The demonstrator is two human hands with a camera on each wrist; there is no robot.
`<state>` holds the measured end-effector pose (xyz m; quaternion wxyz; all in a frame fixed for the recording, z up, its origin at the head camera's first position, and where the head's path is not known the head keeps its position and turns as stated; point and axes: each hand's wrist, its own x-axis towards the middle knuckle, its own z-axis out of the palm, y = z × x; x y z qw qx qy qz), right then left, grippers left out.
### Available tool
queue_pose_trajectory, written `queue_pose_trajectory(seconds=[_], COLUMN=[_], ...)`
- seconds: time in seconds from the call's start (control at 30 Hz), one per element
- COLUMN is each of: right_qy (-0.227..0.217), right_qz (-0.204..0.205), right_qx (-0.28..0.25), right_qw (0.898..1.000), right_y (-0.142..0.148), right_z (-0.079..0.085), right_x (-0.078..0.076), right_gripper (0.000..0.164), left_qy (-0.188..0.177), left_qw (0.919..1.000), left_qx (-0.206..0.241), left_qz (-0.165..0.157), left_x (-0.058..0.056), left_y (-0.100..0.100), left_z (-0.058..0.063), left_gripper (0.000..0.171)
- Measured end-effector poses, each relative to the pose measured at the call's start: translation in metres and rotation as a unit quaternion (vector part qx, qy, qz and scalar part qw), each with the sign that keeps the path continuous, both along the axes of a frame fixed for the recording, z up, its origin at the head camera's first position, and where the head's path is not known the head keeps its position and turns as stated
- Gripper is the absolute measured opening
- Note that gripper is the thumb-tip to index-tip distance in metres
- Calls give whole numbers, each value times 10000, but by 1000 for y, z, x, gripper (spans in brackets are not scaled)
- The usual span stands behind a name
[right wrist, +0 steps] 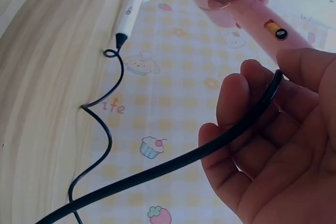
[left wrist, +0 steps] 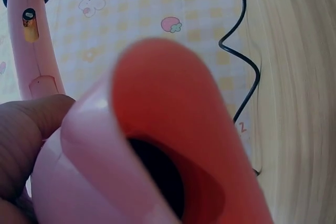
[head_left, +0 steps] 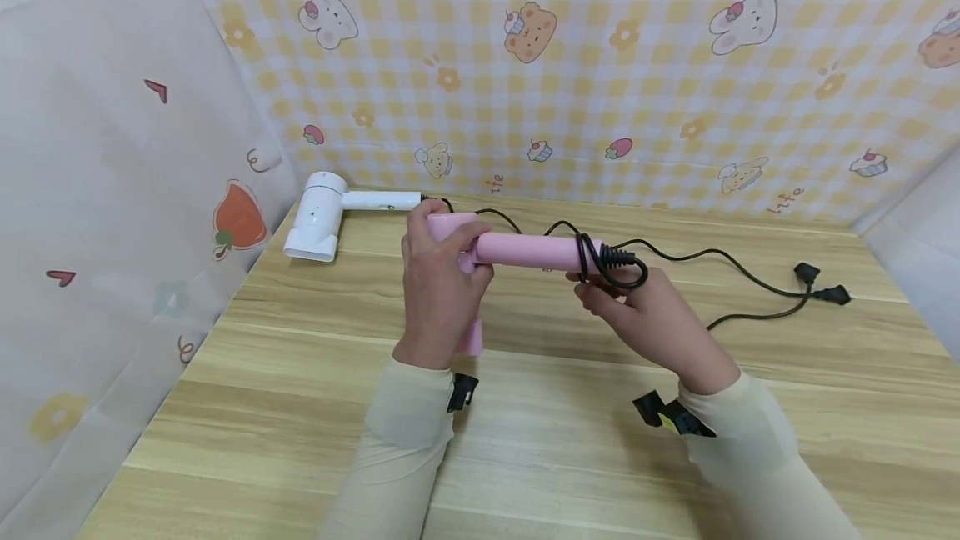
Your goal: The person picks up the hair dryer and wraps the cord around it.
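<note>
Pink dryer (left wrist: 97, 156) between my left hand (head_left: 441, 286), gripping head (head_left: 450, 223), and right hand (head_left: 660, 323), holding cord (right wrist: 157, 170): probably light, rigid; grasp handle (head_left: 528, 251).

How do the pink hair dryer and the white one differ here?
The pink hair dryer is held above the table; the white hair dryer lies on it. The pink one's cord loops around its handle; the white one's cord trails loosely along the table. Both are hair dryers with black cords.
</note>
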<state>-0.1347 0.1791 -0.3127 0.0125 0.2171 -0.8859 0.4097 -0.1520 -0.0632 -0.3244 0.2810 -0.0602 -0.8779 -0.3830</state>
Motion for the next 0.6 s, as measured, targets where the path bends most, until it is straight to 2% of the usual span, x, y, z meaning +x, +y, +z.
queue_pose_trajectory(seconds=[0.27,0.47,0.6], right_qy=[215,312,366], right_qz=[62,207,289], right_qx=[547,659,740], right_qw=[9983,9971,9962], right_y=[-1,-3,-4], right_z=[2,7,13], right_x=[11,18,23], right_gripper=[20,11,12], left_qy=[-46,-194,-177], left_qw=[9999,9996,9996], left_qx=[-27,-42,-68], left_qz=[113,179,196], left_x=[-2,-2,-2], left_y=[0,0,0], left_z=[-2,-3,-3], left_gripper=[37,38,37])
